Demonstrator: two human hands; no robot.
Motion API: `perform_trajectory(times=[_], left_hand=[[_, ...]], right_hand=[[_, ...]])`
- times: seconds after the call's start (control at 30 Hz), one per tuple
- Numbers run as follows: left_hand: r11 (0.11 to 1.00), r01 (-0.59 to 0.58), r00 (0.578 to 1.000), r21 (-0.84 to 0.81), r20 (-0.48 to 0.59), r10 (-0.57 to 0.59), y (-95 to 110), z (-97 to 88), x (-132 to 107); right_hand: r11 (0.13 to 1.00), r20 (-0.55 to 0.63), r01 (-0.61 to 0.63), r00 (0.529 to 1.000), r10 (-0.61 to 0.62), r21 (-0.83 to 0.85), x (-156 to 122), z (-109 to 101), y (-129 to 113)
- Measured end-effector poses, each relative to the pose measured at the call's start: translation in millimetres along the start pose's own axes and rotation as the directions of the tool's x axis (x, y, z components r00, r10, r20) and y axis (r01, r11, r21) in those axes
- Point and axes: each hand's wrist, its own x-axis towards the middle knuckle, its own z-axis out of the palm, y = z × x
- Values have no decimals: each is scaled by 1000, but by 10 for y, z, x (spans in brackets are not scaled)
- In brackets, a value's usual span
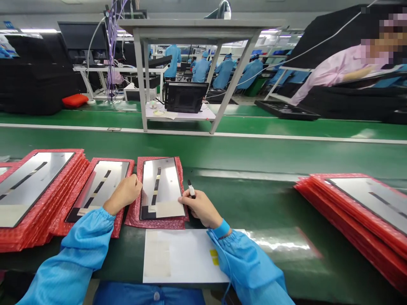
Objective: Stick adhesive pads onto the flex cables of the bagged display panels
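Observation:
A silver-backed display panel (168,180) with a dark strip down its middle lies on a red bubble-wrap sleeve (133,219) before me. My left hand (126,191) is closed at the panel's left edge, its fingertips curled out of sight; whether it grips anything is hidden. My right hand (203,206) holds a white marker pen (191,189) with a black end pointing up. Its thumb and fingertip touch the panel's right edge. Just left, under my left forearm, a similar panel (117,171) lies on red bubble wrap.
Tall stacks of panels in red bubble wrap stand at the far left (74,180) and right (346,224). A white sheet (187,258) with yellow tabs lies nearest me on the green table (254,207). A metal stand (203,26) rises beyond; a person in pink sits across.

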Motion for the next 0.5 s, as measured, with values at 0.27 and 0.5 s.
perform_trajectory(times=[0.27, 0.5], left_hand=[[918, -54, 995, -392, -100, 16, -169, 63, 19], [898, -131, 989, -419, -123, 87, -76, 9, -28]], right_hand=[[943, 142, -128, 986, 87, 307, -14, 19, 17], [928, 166, -87, 986, 28, 363, 20, 5, 110]])
